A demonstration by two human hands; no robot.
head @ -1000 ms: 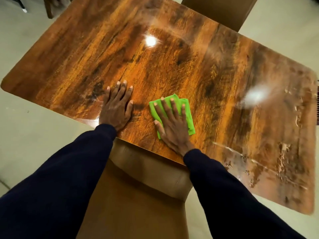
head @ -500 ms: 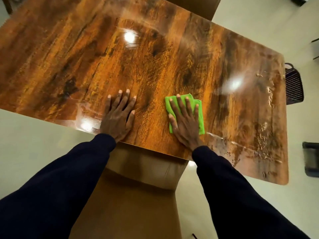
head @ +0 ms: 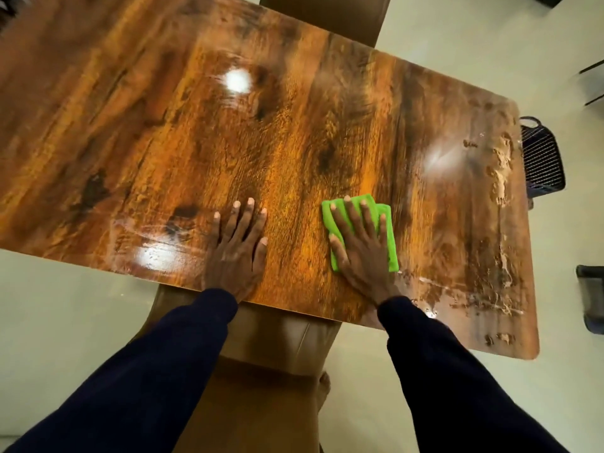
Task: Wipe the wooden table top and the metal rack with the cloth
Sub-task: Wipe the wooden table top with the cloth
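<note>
A glossy wooden table top (head: 294, 142) fills most of the view. A folded green cloth (head: 387, 223) lies flat on it near the front edge. My right hand (head: 359, 246) presses on the cloth with straight, spread fingers. My left hand (head: 238, 253) rests flat on the bare wood to the left of the cloth. Whitish smears and residue (head: 500, 178) cover the right end of the table. A dark metal wire rack (head: 541, 158) stands on the floor just past the table's right edge, partly hidden by it.
A brown chair (head: 261, 387) stands tucked under the front edge between my arms. Another brown chair back (head: 327, 14) shows at the far side. A dark object (head: 591, 299) sits on the pale floor at the right. Ceiling lights reflect on the table top.
My right hand has slid the cloth to the right along the front edge. My left hand has stayed flat on the wood. The view has shifted right, bringing the rack into sight.
</note>
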